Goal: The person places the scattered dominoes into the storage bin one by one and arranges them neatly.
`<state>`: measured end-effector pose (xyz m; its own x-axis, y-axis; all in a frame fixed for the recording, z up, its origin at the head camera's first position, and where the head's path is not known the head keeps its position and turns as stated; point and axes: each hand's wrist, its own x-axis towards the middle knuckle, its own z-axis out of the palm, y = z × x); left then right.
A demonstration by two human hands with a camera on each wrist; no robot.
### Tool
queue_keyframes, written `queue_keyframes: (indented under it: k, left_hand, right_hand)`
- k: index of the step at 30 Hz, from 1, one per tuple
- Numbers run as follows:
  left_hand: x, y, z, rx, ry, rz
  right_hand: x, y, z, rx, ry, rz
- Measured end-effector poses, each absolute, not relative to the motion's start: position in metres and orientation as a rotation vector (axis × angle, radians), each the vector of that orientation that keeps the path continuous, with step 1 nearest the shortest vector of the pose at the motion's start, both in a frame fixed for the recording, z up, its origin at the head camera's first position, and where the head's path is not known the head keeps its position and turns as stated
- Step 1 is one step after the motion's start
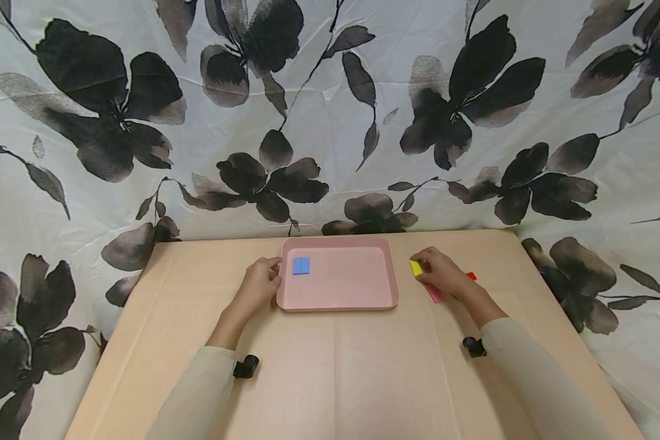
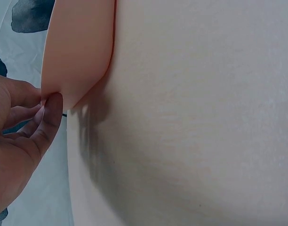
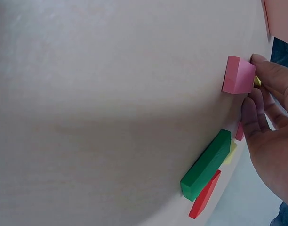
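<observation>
A pink tray [image 1: 341, 310] lies on the table with two blue blocks [image 1: 300, 266] side by side near its upper left corner. At the tray's left edge, my left hand [image 1: 261, 282] pinches the rim; in the left wrist view the thumb [image 2: 52, 113] presses the outer wall. To the right of the tray, my right hand [image 1: 443, 271] pinches a yellow block [image 1: 415, 267] at its fingertips. A pink block [image 3: 239, 75] stands just in front of those fingers in the right wrist view and partly hides the yellow one.
Near the right hand lie a green block [image 3: 206, 165], a red block [image 3: 205, 194] and a second yellow piece [image 3: 230, 152], partly covered. The hand and arm hide some of these from the head view. Floral cloth [image 1: 363, 122] hangs behind the table [image 1: 335, 379].
</observation>
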<state>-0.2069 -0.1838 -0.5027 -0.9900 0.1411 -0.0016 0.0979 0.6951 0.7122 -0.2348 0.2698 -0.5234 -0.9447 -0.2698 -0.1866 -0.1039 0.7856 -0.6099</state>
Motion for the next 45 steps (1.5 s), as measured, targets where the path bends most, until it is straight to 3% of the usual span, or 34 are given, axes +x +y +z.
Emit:
queue_keyframes:
  k: [23,45]
  left_hand:
    - [-0.203,-0.185,-0.506,0.192,2.835,1.186]
    - [-0.209,-0.183,-0.504,0.194,2.848,1.191]
  right_hand:
    - [-0.229,0.273,-0.531,-0.280,2.746,-0.896]
    - [-0.236,0.252,-0.495,-0.438,2.890,-0.959]
